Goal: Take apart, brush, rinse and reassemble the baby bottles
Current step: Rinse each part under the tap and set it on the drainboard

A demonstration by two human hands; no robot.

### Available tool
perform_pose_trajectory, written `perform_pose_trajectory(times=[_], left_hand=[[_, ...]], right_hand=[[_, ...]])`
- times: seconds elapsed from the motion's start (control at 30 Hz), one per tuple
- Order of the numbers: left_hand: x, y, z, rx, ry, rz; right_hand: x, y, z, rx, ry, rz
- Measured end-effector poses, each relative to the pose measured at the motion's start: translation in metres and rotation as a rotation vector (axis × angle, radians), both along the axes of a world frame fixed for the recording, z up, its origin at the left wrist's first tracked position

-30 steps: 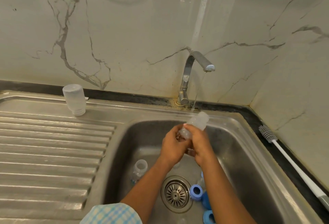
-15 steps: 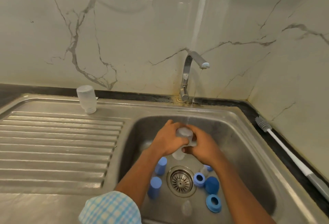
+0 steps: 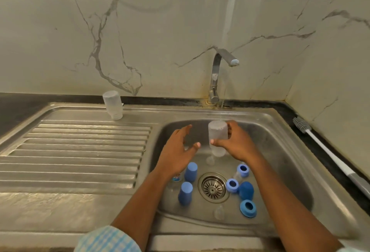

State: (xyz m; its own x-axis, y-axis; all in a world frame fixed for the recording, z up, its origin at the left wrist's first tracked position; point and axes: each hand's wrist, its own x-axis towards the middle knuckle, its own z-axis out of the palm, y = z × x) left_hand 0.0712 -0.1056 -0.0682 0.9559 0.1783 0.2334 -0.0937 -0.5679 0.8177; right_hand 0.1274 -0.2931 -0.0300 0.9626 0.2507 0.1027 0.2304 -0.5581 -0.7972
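My right hand [image 3: 238,144] grips a clear baby bottle body [image 3: 217,135], held neck down over the sink basin [image 3: 280,151] under a thin stream from the tap [image 3: 217,75]. Just left of the bottle, my left hand [image 3: 180,151] hovers with fingers spread and holds nothing. On the basin floor lie blue caps [image 3: 190,171] [image 3: 185,193] [image 3: 245,190], blue collar rings [image 3: 232,185] [image 3: 248,208] [image 3: 243,170] and clear nipples [image 3: 219,211]. A second clear bottle body [image 3: 112,105] stands neck down at the back of the drainboard.
The ribbed steel drainboard [image 3: 80,151] lies left of the basin. A bottle brush [image 3: 324,151] with a white handle rests on the dark counter at right. The drain strainer [image 3: 213,187] sits mid-basin. A marble wall rises behind.
My left hand has let go of the bottle and opened to its left. The right hand alone now holds it, turned neck down. The view has pulled back and down.
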Motion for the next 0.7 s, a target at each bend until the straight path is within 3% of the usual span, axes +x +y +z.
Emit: perform_pose_trajectory(times=[0.1,0.27,0.3,0.4,0.47,0.6,0.63,0.7], left_hand=[[0.000,0.006,-0.007,0.245,0.055,0.009],[0.004,0.004,-0.004,0.298,0.033,0.049],[0.004,0.005,-0.004,0.310,0.036,0.050],[0.003,0.004,-0.003,0.346,0.061,0.048],[0.004,0.002,-0.004,0.374,0.072,0.038],[0.006,-0.003,-0.004,0.395,0.097,0.032],[0.006,-0.004,-0.004,0.403,0.103,0.024],[0.004,-0.004,-0.003,0.410,0.112,0.012]], right_hand=[[-0.007,-0.002,0.042,-0.010,-0.136,-0.098],[-0.031,-0.006,0.085,0.293,-0.470,-0.236],[-0.030,-0.007,0.069,0.252,-0.421,-0.243],[-0.019,-0.011,0.001,-0.208,0.049,-0.159],[-0.014,-0.014,-0.002,-0.075,0.036,-0.246],[-0.018,-0.010,0.038,0.160,-0.329,-0.282],[-0.019,-0.012,0.035,0.132,-0.349,-0.299],[-0.018,-0.013,0.004,-0.213,-0.096,-0.274]])
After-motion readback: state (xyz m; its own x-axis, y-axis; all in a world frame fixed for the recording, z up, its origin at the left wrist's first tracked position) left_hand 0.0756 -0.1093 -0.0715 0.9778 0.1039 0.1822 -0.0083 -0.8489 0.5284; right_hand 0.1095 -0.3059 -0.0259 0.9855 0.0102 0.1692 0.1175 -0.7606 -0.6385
